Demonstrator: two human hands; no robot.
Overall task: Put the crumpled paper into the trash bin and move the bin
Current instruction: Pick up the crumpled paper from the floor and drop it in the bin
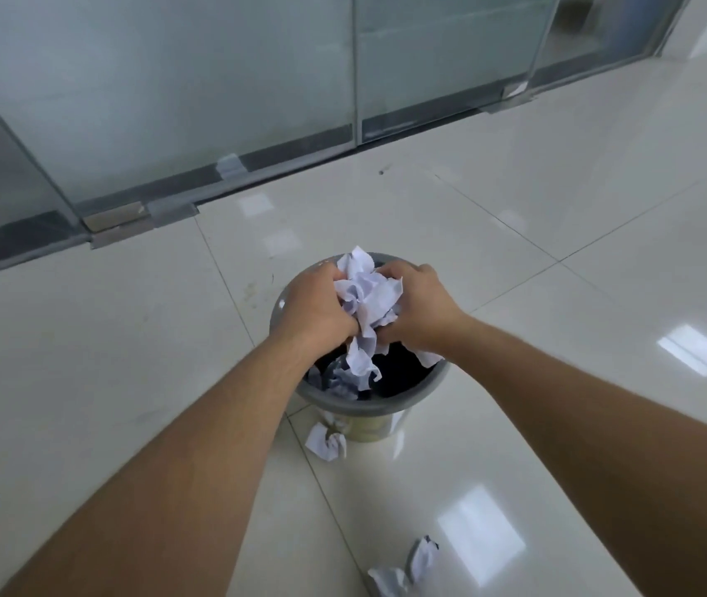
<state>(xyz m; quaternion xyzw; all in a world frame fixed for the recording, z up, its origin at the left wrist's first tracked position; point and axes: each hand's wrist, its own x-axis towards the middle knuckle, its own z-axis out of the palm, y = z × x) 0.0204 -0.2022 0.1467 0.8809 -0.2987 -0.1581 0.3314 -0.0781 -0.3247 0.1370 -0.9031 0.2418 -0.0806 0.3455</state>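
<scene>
Both hands, left hand (315,305) and right hand (418,305), squeeze one paper wad (369,301) right above the bin (369,407) below them.

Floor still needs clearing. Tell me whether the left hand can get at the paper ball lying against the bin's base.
Probably not yet: the left hand and right hand are both clamped on a paper wad over the bin. The floor around the ball looks unobstructed.
</scene>
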